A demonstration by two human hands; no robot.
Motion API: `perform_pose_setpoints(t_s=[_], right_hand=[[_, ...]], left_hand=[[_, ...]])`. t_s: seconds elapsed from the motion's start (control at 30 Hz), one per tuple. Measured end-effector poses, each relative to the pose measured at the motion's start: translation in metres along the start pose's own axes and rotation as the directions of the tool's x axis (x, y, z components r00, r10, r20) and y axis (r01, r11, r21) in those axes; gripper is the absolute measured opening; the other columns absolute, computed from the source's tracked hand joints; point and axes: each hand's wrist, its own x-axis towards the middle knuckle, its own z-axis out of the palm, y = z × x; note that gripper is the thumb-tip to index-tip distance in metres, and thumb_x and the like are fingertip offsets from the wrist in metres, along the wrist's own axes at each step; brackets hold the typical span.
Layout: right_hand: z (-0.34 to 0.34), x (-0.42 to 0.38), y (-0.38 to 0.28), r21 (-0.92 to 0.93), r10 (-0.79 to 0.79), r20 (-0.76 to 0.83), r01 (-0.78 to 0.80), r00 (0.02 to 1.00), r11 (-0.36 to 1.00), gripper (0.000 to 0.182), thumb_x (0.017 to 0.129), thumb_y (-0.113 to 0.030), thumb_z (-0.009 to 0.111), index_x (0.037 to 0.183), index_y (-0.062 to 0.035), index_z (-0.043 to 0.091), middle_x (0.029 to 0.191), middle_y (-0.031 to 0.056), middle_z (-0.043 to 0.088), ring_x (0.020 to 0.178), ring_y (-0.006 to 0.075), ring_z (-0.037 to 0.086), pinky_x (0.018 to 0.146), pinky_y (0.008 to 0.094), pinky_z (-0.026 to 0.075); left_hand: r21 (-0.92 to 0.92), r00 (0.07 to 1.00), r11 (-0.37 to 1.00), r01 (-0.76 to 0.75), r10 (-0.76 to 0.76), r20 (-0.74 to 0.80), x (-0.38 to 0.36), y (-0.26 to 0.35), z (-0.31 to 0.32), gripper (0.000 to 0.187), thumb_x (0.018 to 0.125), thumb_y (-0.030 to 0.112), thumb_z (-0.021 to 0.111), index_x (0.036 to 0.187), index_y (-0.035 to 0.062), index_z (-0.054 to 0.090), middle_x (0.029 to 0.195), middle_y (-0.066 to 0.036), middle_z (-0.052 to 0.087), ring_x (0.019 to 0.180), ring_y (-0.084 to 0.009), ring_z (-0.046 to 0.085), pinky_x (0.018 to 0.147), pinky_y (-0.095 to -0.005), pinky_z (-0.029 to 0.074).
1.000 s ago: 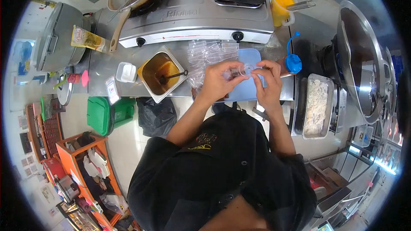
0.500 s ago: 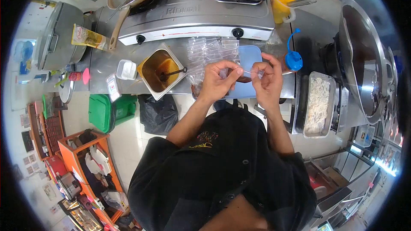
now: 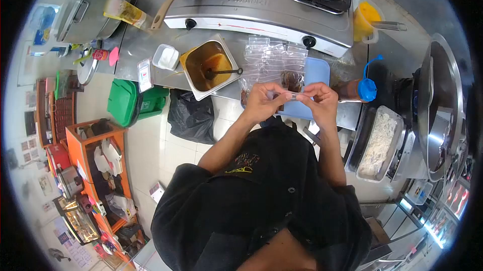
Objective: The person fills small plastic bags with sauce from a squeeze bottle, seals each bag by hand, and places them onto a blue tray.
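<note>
Between the pinched thumbs and fingers of my left hand (image 3: 264, 104) and my right hand (image 3: 322, 104) is the top edge of a small clear plastic bag (image 3: 293, 96). The rest of that bag is mostly hidden by my hands. Under and beyond them lies a light blue tray (image 3: 318, 72) covered on its left with several flat clear plastic bags (image 3: 271, 60). One bag on the tray holds dark brown sauce (image 3: 292, 81). Left of the tray stands a steel container (image 3: 193, 70) of brown sauce with a dark-handled ladle (image 3: 226, 72) in it.
A two-burner gas stove (image 3: 241, 9) stands behind the tray. To the right are a blue-capped sauce bottle (image 3: 366, 90), a jug of yellow contents (image 3: 363, 22) and a metal tray of flour (image 3: 380, 145). A small white tub (image 3: 166, 57) sits left of the steel container.
My view has shifted, so the counter appears farther right. My hands have come closer together, drawing the bag's edge between their fingertips; the right fingers are now more closed.
</note>
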Motion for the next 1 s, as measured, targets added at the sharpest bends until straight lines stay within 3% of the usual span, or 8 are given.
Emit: perform_pose_setpoints(t_s=[0.1,0.23,0.37,0.57,0.77,0.9,0.97,1.0], right_hand=[[-0.012,-0.004,0.015,-0.17,0.083,0.034,-0.076,0.996,0.983,0.022,0.079,0.003,0.079,0.098,0.0009,0.069,0.084,0.0048,0.071,0.079,0.0098,0.066,0.074,0.0249,0.052],[-0.018,-0.005,0.043,-0.251,0.175,0.041,-0.159,0.984,0.955,0.012,0.086,-0.001,0.073,0.098,0.0005,0.069,0.089,0.0059,0.071,0.081,0.0113,0.067,0.073,0.0263,0.052],[-0.017,0.008,0.093,-0.358,-0.052,-0.077,0.021,0.996,0.933,0.011,0.095,-0.008,0.064,0.102,-0.0003,0.069,0.098,0.0101,0.068,0.083,0.0163,0.068,0.074,0.0285,0.053],[0.015,0.033,0.118,-0.401,-0.288,-0.377,0.125,0.88,0.907,0.01,0.092,-0.01,0.067,0.098,-0.0034,0.07,0.093,0.0091,0.067,0.079,0.0197,0.064,0.071,0.0318,0.051],[0.02,0.039,0.09,-0.752,-0.589,-0.287,0.203,0.756,0.627,0.015,0.085,-0.014,0.074,0.099,-0.0075,0.071,0.092,0.0098,0.066,0.094,0.028,0.059,0.078,0.0376,0.048],[0.022,0.007,0.021,-0.646,-0.45,-0.301,0.168,0.841,0.744,0.022,0.081,-0.015,0.077,0.101,-0.0071,0.071,0.093,0.0108,0.067,0.092,0.0267,0.061,0.079,0.036,0.048],[0.012,-0.015,-0.001,-0.471,-0.032,0.292,0.173,0.956,0.865,0.024,0.08,-0.014,0.077,0.102,-0.0054,0.071,0.096,0.0112,0.068,0.092,0.0258,0.063,0.081,0.0345,0.049],[0.009,-0.024,-0.002,-0.477,-0.032,0.279,0.167,0.96,0.863,0.024,0.08,-0.014,0.077,0.102,-0.0054,0.071,0.096,0.0112,0.068,0.092,0.0258,0.063,0.081,0.0345,0.049]], left_hand=[[-0.013,0.992,0.993,0.121,-0.121,-0.037,-0.005,-0.026,-0.001,0.005,0.091,0.007,0.072,0.09,0.0041,0.069,0.078,0.001,0.066,0.062,-0.0054,0.057,0.054,-0.0222,0.046],[-0.168,0.991,0.977,0.13,-0.125,0.042,-0.025,-0.059,-0.026,0.037,0.086,-0.004,0.068,0.12,0.0022,0.055,0.104,-0.006,0.063,0.093,-0.0118,0.061,0.072,-0.0263,0.051],[-0.435,0.917,0.808,0.398,-0.335,0.216,-0.054,-0.063,-0.036,0.057,0.087,-0.005,0.064,0.138,0.0081,0.042,0.116,-0.01,0.061,0.104,-0.0186,0.061,0.082,-0.0314,0.055],[-0.327,0.8,0.749,0.577,-0.436,0.412,-0.068,-0.042,-0.025,0.041,0.1,0.01,0.056,0.138,-0.0011,0.047,0.118,-0.014,0.064,0.103,-0.0207,0.065,0.084,-0.0331,0.056],[-0.213,0.866,0.875,0.435,-0.341,0.366,-0.052,-0.035,-0.019,0.041,0.103,0.016,0.054,0.141,0.0016,0.047,0.112,-0.013,0.067,0.088,-0.0157,0.066,0.079,-0.0297,0.056],[-0.176,0.88,0.905,0.388,-0.307,0.363,-0.041,-0.031,-0.012,0.049,0.101,0.01,0.056,0.147,0.0041,0.039,0.11,-0.014,0.068,0.084,-0.0148,0.065,0.075,-0.03,0.056],[-0.169,0.87,0.908,0.384,-0.295,0.395,-0.037,-0.034,-0.008,0.049,0.099,0.009,0.06,0.143,0.0039,0.039,0.103,-0.013,0.067,0.082,-0.0146,0.065,0.074,-0.0305,0.056],[-0.113,0.865,0.94,0.323,-0.245,0.437,-0.035,-0.036,-0.005,0.047,0.098,0.009,0.061,0.14,0.0042,0.041,0.1,-0.011,0.066,0.082,-0.0146,0.065,0.074,-0.03,0.055]])
